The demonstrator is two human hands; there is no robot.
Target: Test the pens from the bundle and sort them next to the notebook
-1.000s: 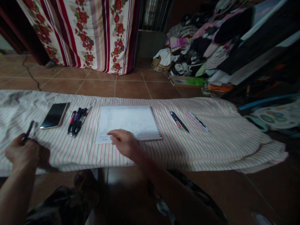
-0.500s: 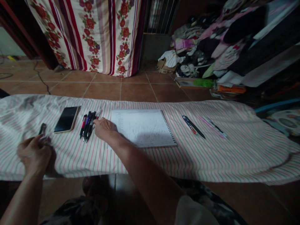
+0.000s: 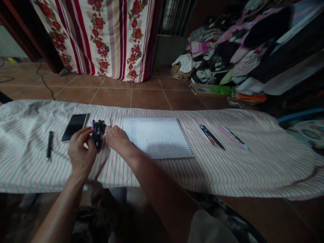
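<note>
A small bunch of pens (image 3: 98, 135), mostly black with a purple one among them, lies on the striped cloth between my hands. My left hand (image 3: 82, 152) reaches to the bunch's left side, thumb and fingers curved and apart, covering part of it. On the right side, my right hand (image 3: 116, 137) is closed with its fingertips by the pens; whatever they hold is hidden. A single black pen (image 3: 49, 145) lies at far left. Behind my left hand is a dark-screened phone (image 3: 74, 125), and a spiral notebook (image 3: 157, 135) lies beside my right forearm.
Two pens (image 3: 212, 137) lie right of the notebook, with a pink pen and another pen (image 3: 233, 137) farther right. The striped cloth (image 3: 265, 162) covers a long, low surface. Beyond it are a tiled floor (image 3: 146, 98), a floral curtain (image 3: 113, 40) and heaped clothes (image 3: 202, 47).
My left hand has moved right from the far left to the bunch of pens. The black pen there now lies free on the cloth. My right hand has stayed by the bunch.
</note>
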